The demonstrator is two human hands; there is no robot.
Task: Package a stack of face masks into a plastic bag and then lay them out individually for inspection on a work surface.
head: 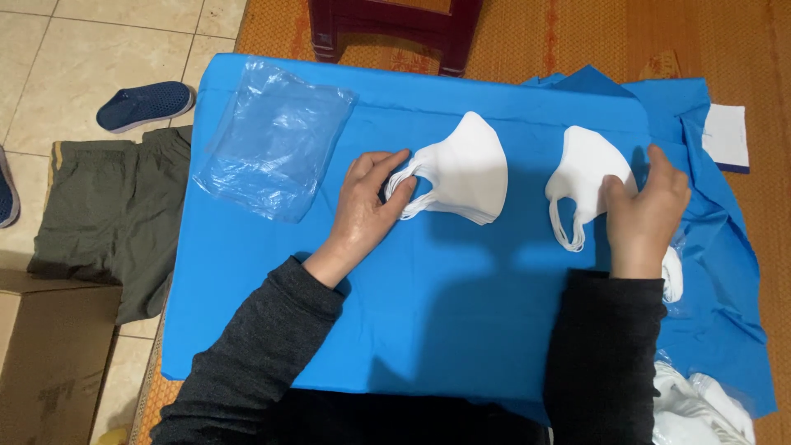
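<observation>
White mask stacks, clear bags, shoe

sleeves: dark grey, probably knit | long, to wrists | hands: bare

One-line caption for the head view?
Left hand grips stacked white masks; right hand rests on another stack, blue cloth.

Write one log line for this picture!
left hand: grips left mask stack loops | right hand: on right mask stack | blue cloth
</observation>
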